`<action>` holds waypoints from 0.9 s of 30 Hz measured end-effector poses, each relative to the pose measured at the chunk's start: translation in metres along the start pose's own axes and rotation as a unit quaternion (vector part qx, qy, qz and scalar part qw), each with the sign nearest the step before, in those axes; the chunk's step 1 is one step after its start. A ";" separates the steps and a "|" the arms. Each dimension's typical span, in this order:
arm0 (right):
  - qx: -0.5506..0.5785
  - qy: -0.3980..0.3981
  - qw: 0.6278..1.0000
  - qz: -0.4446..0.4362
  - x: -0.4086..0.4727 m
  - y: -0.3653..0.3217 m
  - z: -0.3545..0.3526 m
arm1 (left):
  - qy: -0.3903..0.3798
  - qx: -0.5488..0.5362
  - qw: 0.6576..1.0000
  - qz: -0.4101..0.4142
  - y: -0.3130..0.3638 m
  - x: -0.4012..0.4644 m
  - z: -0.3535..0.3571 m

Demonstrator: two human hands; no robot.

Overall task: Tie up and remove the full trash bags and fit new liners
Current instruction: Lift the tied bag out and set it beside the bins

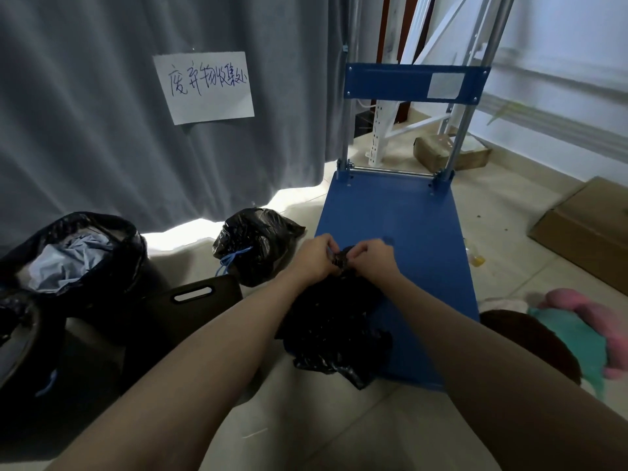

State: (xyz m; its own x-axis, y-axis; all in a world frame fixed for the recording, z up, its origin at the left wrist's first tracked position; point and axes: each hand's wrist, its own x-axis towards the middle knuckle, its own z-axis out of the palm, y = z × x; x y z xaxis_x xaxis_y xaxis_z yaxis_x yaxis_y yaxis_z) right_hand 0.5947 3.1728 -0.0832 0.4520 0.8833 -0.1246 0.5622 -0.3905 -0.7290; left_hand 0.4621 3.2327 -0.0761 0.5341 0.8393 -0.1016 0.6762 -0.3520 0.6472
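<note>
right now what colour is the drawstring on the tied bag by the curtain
Blue: the drawstring hangs knotted at the tied black bag's neck, clearest in the head view.

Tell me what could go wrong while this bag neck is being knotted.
Both hands, left hand and right hand, pinch the crumpled black plastic trash bag at its thin neck; hard pulling might tear it. The bag overhangs the blue metal platform cart edge, so it could slide off.

Bag neck (342,258) hidden by hands, left bin (20,334) cut off
</note>
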 end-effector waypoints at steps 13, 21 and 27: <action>-0.019 0.016 0.998 0.051 -0.023 0.005 -0.034 | 0.176 -0.192 0.965 0.022 0.066 0.025 -0.051; 0.121 0.124 0.983 0.053 -0.019 -0.028 -0.043 | 0.203 -0.285 0.934 0.078 0.107 0.033 -0.088; 0.173 0.189 0.966 0.034 -0.007 -0.060 -0.050 | 0.126 -0.395 0.900 0.135 0.137 0.022 -0.117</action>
State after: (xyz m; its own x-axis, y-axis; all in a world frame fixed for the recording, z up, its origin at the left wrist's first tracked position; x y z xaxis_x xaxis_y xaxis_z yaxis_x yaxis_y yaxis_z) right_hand 0.5924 3.1775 -0.0046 0.7378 0.6745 0.0268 0.2860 -0.2764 -0.9175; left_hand 0.5070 3.2517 0.0986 0.4255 0.8696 0.2505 -0.0860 -0.2367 0.9678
